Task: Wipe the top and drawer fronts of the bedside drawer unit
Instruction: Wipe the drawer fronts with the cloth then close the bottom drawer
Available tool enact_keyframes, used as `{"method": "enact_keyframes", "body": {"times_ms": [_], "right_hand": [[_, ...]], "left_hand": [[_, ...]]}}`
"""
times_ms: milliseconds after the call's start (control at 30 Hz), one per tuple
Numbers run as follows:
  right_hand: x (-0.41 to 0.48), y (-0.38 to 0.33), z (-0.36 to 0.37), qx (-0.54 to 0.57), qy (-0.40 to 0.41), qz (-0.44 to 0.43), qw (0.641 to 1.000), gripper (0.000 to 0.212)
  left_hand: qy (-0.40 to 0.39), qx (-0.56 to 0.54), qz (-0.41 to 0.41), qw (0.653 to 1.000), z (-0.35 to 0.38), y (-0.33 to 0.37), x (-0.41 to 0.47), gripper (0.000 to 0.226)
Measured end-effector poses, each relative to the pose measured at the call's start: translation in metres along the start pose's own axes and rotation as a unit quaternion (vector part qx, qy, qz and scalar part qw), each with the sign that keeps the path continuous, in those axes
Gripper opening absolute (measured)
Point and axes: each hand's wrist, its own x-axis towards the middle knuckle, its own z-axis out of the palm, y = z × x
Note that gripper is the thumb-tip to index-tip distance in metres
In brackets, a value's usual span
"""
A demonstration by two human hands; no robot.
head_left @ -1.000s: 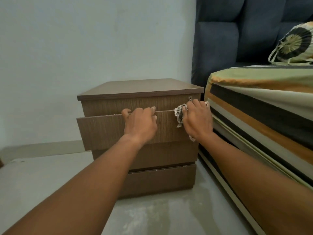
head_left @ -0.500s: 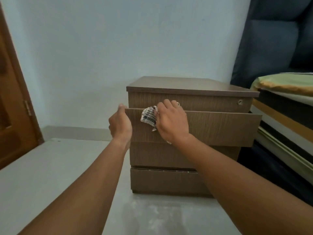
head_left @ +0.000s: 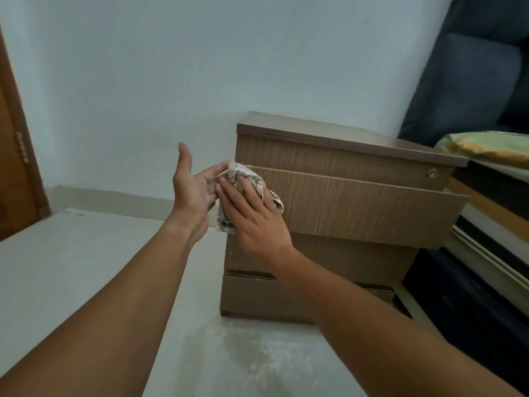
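The brown wooden bedside drawer unit stands against the wall, its second drawer pulled out a little. My right hand holds a checked cloth at the left end of that drawer's front. My left hand is open, palm turned toward the cloth, its fingers touching the cloth's left side just off the unit's left corner. The lower drawers are partly hidden behind my right forearm.
A bed with a striped cover and a dark padded headboard stands right of the unit. A wooden door is at the far left. Pale floor lies in front and to the left.
My right hand has slid the cloth leftwards along the drawer front to its left end. My left hand has let go of the drawer's edge and opened beside the cloth.
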Motion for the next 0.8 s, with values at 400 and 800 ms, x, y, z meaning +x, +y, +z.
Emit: {"method": "enact_keyframes", "body": {"times_ms": [400, 800], "right_hand": [[-0.132, 0.103, -0.009, -0.016, -0.057, 0.064, 0.996, 0.087], [-0.086, 0.132, -0.038, 0.053, 0.046, 0.189, 0.979, 0.068]], "left_hand": [[0.145, 0.547, 0.162, 0.809, 0.053, -0.013, -0.016, 0.029], [0.059, 0.721, 0.305, 0.62, 0.144, -0.034, -0.022, 0.031]]}}
